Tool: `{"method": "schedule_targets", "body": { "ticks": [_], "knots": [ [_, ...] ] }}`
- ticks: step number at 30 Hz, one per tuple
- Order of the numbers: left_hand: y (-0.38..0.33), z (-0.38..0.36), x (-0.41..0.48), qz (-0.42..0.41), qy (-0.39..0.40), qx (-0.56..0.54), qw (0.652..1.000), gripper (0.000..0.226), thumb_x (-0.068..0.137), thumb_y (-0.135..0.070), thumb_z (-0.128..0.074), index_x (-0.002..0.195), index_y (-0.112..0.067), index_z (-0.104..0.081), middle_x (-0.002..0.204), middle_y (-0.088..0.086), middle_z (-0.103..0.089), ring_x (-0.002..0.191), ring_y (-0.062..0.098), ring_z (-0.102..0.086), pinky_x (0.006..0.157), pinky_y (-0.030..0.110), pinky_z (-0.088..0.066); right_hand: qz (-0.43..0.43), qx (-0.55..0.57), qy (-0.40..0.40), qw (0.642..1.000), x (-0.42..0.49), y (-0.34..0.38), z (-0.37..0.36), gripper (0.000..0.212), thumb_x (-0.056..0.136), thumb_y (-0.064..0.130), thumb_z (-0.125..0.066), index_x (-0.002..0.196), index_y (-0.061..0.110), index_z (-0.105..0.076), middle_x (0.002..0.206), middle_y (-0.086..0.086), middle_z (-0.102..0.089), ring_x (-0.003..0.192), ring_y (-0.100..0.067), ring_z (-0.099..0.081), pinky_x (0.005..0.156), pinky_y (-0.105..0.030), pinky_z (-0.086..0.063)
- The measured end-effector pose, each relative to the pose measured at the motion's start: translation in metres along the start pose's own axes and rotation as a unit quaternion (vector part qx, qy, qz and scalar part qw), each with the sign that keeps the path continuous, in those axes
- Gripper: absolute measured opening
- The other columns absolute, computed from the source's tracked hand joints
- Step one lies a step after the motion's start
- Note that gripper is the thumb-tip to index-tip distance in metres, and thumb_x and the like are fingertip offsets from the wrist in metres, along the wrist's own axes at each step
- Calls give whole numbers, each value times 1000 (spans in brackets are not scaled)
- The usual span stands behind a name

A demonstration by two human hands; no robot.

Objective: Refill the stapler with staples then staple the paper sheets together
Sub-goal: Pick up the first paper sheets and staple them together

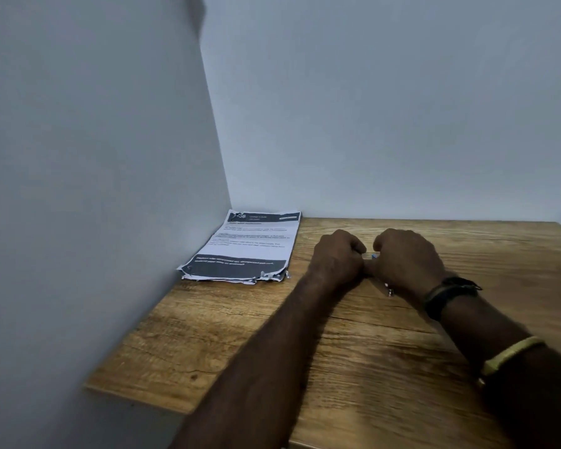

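Note:
My left hand (pixel 337 254) and my right hand (pixel 405 260) are curled close together on the wooden table (pixel 353 358), knuckles towards the camera. Between them shows a small blue part of the stapler (pixel 374 255), and a metal end pokes out under my right palm. Both hands grip it, and the rest of it is hidden by my fingers. I see no loose staples. The stack of printed paper sheets (pixel 250 244) lies flat to the left of my hands, in the corner against the wall, its near edges ragged.
Grey walls close the table at the left and the back. The table's left front corner (pixel 91 385) ends short of the left wall's base. A dark watch and a yellow band are on my right forearm.

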State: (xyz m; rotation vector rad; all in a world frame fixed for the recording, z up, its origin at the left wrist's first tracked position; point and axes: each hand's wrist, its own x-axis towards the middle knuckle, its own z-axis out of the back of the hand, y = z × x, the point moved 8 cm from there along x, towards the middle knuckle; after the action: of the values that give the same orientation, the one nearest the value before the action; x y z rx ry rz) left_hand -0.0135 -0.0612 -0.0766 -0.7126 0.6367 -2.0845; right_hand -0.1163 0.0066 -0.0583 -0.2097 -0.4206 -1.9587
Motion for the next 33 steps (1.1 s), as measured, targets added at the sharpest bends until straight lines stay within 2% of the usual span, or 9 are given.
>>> {"method": "schedule_targets", "body": {
  "ticks": [3, 6, 9, 12, 14, 18, 24, 29, 33],
  "knots": [
    [3, 18, 1, -4, -36, -31, 999, 27, 91, -14, -60, 112, -13, -78, 115, 8, -77, 113, 23, -68, 101, 35, -52, 16, 70, -58, 996, 2, 14, 15, 33, 83, 40, -76, 110, 21, -75, 111, -2, -74, 107, -26, -66, 82, -36, -53],
    [11, 50, 4, -13, -97, -28, 995, 22, 89, -17, -64, 104, -15, -81, 103, 5, -80, 103, 23, -71, 92, 33, -54, 32, 155, -77, 984, 10, 39, 21, 17, 85, 24, -70, 99, 24, -79, 104, -1, -77, 100, -28, -68, 74, -31, -50],
    [31, 79, 7, 3, -132, -13, 991, 18, 88, -23, -67, 99, -20, -82, 96, 0, -80, 96, 20, -73, 81, 27, -50, 29, 220, -59, 973, 24, 68, 18, 12, 87, 21, -69, 90, 24, -81, 98, -2, -78, 97, -29, -69, 75, -31, -50],
    [60, 109, 10, 41, -168, 0, 985, 18, 88, -28, -71, 98, -19, -82, 101, -2, -80, 99, 18, -73, 85, 27, -51, 13, 244, -46, 969, 40, 92, 5, 14, 87, 17, -67, 85, 19, -81, 97, -3, -78, 98, -29, -69, 77, -29, -51],
    [84, 128, 11, 76, -186, 11, 979, 18, 87, -29, -71, 97, -18, -81, 101, -1, -81, 100, 19, -73, 89, 29, -53, -7, 238, -25, 971, 51, 103, -12, 17, 89, 18, -63, 89, 15, -80, 100, -8, -78, 100, -33, -69, 82, -33, -56],
    [134, 161, 7, 169, -215, 73, 959, 20, 86, -28, -68, 98, -17, -80, 103, 5, -79, 106, 29, -70, 92, 33, -54, -56, 221, 22, 974, 63, 111, -48, 19, 86, 15, -60, 99, 10, -73, 109, -17, -73, 103, -40, -67, 76, -32, -50],
    [177, 170, 1, 242, -176, 121, 947, 27, 87, -26, -67, 113, -19, -71, 121, 9, -71, 117, 32, -65, 99, 37, -51, -72, 184, 45, 979, 70, 119, -73, 31, 84, 28, -68, 110, 11, -67, 120, -16, -69, 110, -39, -66, 80, -34, -51],
    [186, 163, -2, 234, -178, 120, 948, 27, 86, -22, -64, 112, -21, -70, 123, 6, -70, 119, 32, -63, 99, 36, -49, -99, 242, 58, 963, 77, 123, -80, 35, 79, 27, -69, 110, 11, -69, 118, -15, -70, 110, -38, -66, 85, -35, -52],
    [185, 164, -3, 223, -194, 117, 948, 26, 85, -25, -67, 110, -20, -73, 119, 5, -72, 116, 31, -65, 98, 36, -50, -116, 285, 54, 950, 80, 122, -82, 26, 80, 25, -72, 104, 13, -73, 115, -12, -73, 108, -36, -67, 78, -30, -47]
  ]
}}
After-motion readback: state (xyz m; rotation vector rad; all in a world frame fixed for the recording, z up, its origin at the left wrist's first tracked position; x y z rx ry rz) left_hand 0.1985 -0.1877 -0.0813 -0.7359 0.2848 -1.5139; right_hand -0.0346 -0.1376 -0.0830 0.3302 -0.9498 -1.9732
